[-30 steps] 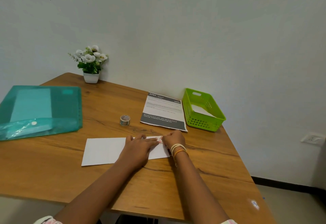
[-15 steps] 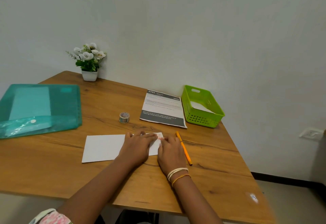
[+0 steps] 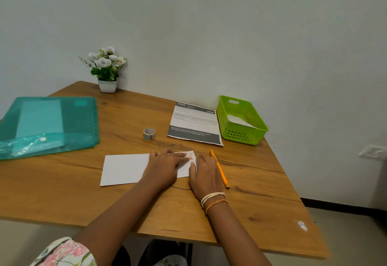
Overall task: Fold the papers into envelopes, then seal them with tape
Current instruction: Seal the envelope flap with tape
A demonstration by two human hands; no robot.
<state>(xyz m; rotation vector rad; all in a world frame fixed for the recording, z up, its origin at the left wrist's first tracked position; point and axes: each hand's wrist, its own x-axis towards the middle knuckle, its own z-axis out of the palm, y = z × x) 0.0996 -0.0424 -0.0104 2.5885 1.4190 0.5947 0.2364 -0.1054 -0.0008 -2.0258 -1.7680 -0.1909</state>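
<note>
Brown wooden table by plain wall. Folded white paper envelope lying near front edge. Left hand flat on it, right hand flat at taped end. Best to press and rub slowly, keeping edges lined up.

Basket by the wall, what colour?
Bright green basket, perforated sides; head view shows it clearly.

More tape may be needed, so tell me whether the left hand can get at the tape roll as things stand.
Probably yes. The tape roll stands alone on the wooden table beyond the folded paper, with nothing between it and the left hand, which now presses that paper flat.
</note>
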